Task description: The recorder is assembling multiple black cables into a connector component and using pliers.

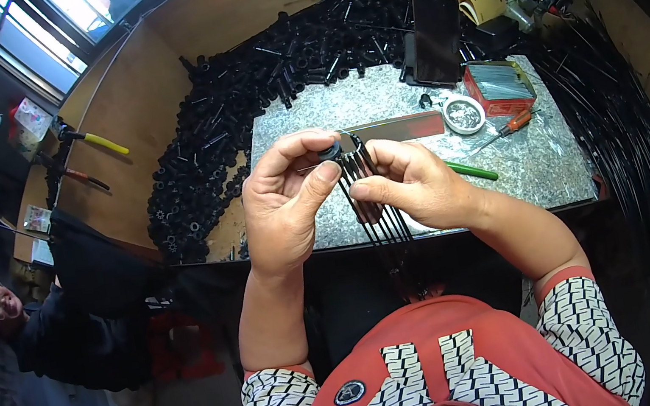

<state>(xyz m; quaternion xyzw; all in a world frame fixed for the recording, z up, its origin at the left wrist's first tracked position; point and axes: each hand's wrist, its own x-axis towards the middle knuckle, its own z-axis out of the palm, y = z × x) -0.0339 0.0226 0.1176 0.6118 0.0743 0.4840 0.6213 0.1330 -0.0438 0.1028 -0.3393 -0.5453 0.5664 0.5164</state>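
Over the front of a speckled grey slab (310, 111), my two hands meet around one small assembly. My left hand (278, 202) pinches a small round black plastic piece (329, 152) between thumb and fingers. A thin wire (345, 132) shows near its fingertips. My right hand (430, 185) is closed on a bundle of thin black rods (387, 227), which look like umbrella ribs. The rods fan downward below the fingers, and their upper ends gather beside the black piece. Exactly how rods, wire and piece join is too small to tell.
Black tubular parts (240, 105) are heaped behind and left. Long black rods (634, 151) lie right. On the slab are a phone (438, 38), red box (503, 96), white round dish (463, 114), orange-handled screwdriver (518, 122) and green-handled tool (473, 170). Another person (62, 324) is at left.
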